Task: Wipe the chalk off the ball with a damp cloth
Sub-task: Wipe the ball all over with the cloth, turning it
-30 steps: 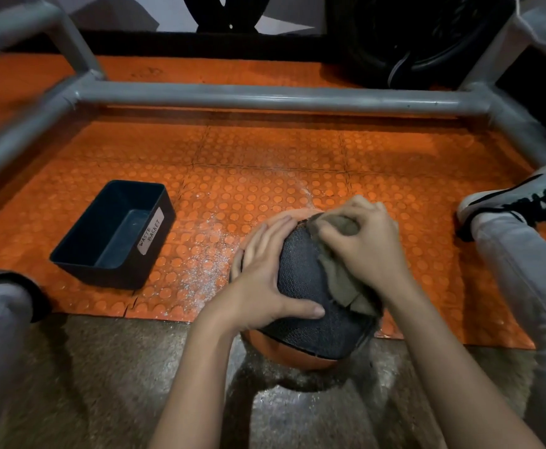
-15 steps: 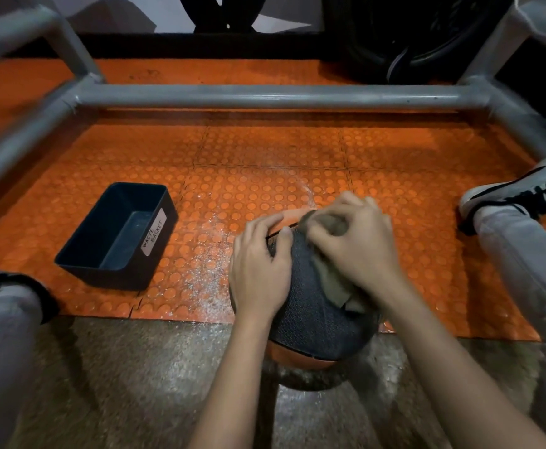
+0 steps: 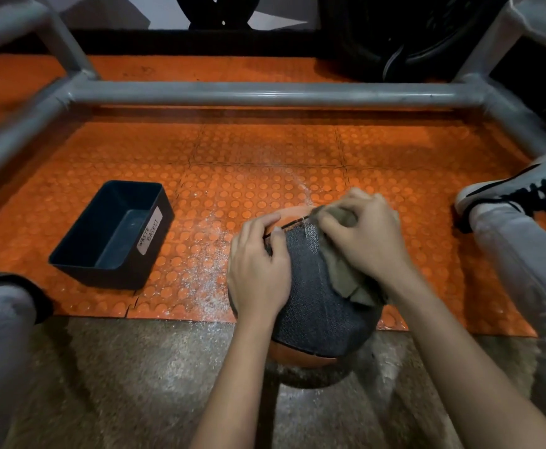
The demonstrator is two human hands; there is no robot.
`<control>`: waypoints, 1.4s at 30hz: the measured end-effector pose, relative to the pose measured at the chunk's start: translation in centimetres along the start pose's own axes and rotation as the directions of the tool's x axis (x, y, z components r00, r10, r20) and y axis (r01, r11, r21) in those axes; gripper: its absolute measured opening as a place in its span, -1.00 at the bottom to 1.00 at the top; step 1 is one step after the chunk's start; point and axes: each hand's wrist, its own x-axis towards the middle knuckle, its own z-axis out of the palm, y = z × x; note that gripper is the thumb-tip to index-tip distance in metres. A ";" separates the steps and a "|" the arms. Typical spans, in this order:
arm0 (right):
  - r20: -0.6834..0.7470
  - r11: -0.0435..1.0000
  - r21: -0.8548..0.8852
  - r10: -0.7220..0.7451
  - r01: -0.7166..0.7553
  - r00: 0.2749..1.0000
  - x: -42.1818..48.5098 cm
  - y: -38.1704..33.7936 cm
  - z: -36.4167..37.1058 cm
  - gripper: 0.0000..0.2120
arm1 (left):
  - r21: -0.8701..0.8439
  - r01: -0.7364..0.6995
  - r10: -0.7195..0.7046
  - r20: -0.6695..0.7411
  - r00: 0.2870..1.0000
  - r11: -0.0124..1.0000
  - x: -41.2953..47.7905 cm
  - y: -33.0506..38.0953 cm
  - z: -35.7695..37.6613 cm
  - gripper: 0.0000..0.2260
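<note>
ball: black textured, orange panels | cloth: olive | mat: orange, round studs | bin: black

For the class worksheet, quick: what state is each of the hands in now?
Left hand: open, resting on the ball.
Right hand: closed, gripping the cloth against the ball.
</note>
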 end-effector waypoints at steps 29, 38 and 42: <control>-0.126 0.999 -0.029 -0.019 0.016 0.992 -2.5 -0.7 0.9 -0.79 | 0.068 0.037 -0.040 0.044 0.998 0.997 0.7 0.4 0.0 -0.76; -0.128 0.803 0.527 0.398 -0.278 0.908 -0.7 5.2 1.2 -0.78 | -0.052 0.027 -0.025 0.054 0.998 0.998 1.0 -0.1 -0.4 -0.78; -0.140 0.777 0.540 0.461 -0.323 0.877 -1.0 4.9 1.5 -0.77 | -0.064 0.069 -0.068 0.029 0.997 0.996 1.0 -0.2 -0.5 -0.79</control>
